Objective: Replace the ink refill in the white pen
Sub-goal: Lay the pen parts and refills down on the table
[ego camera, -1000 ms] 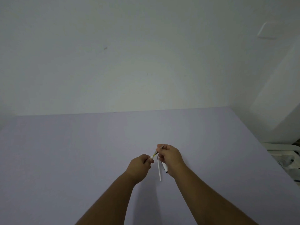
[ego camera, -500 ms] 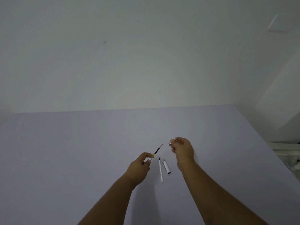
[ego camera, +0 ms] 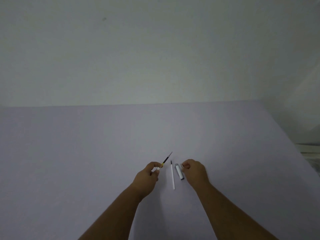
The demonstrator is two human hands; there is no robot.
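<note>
From the head camera, the only view I have, I am looking down at a pale lilac table (ego camera: 86, 161) with both bare forearms reaching in from the bottom edge.

The left hand (ego camera: 149, 177) is curled into a loose fist and is pinching the white pen (ego camera: 158, 168) by its open end. Out of that end the old refill (ego camera: 165, 159) is sticking up and away, dark with a yellow band and a fine grey point, tilted toward the far right. Most of the pen body is hidden inside the fist.

The right hand (ego camera: 194, 171) is hovering low over the table, fingertips pressed together on a small metallic piece (ego camera: 182, 165), which I am reading as the pen's tip cone; it is too small to be sure. Just beside it the white cap (ego camera: 179, 171) is lying on the table, and next to that, between the two hands, the spare refill (ego camera: 172, 175) is lying straight, dark tip pointing away.

I am judging the step as disassembly, with the old refill exposed but not yet drawn out. The next move is calling for the right hand to free itself of the small piece, placing it where it cannot roll, then grip the exposed refill and pull along the barrel's axis.
</note>
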